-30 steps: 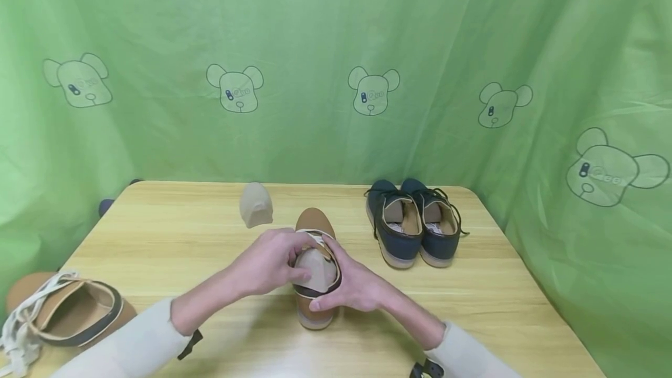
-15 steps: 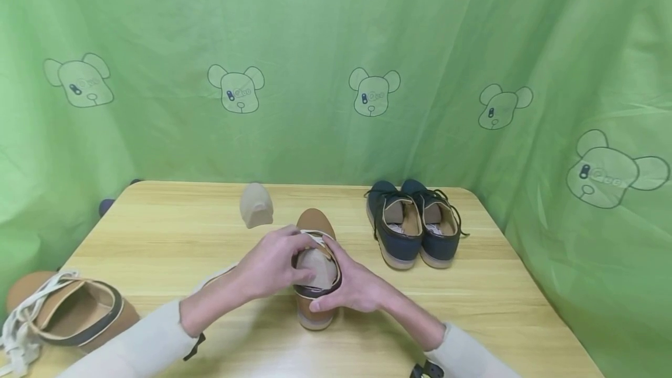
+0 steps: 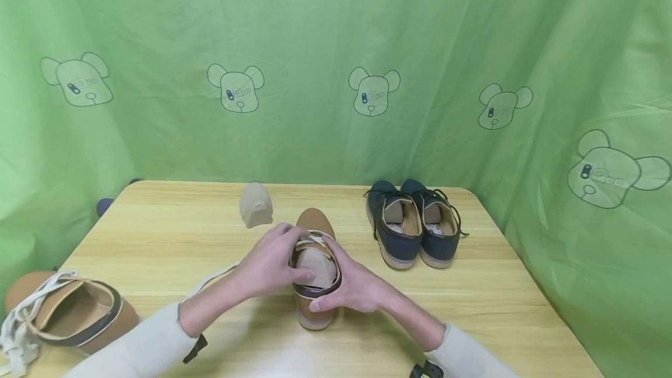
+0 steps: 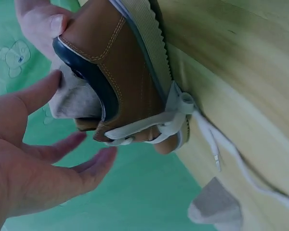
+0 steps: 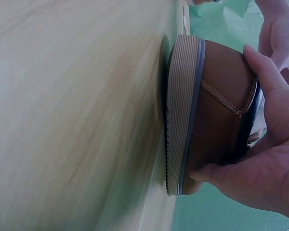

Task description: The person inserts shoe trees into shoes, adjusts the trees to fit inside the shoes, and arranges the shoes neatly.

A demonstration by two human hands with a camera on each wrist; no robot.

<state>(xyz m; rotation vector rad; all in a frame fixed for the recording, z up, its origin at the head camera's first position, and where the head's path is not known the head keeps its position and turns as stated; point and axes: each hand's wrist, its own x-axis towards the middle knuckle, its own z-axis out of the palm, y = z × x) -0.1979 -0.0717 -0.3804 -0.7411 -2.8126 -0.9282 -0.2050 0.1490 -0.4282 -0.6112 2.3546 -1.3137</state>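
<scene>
Toe pointing away, a brown shoe (image 3: 315,221) with white laces stands on the table; a beige insert (image 3: 318,267) fills its opening. The right hand (image 3: 359,286) grips the shoe's right side, thumb at the heel. The left hand (image 3: 268,261) touches the insert with its thumb, its fingers arched near the laces. In the left wrist view, the left hand (image 4: 43,168) has its fingers spread beside the opening of the shoe (image 4: 120,72), thumb on the insert (image 4: 74,98). The right wrist view shows the right hand (image 5: 274,163) around the shoe (image 5: 221,91).
A second brown shoe (image 3: 100,331), with loose white laces, lies at the left front of the wooden table (image 3: 173,232). Another beige insert (image 3: 255,203) is at the back. Two dark blue shoes (image 3: 394,244) stand side by side at the back right. A green curtain (image 3: 310,139) hangs behind.
The left hand's fingers have lifted from inside the shoe opening towards the laces, while its thumb stays on the insert. The right hand and the shoe have hardly moved.
</scene>
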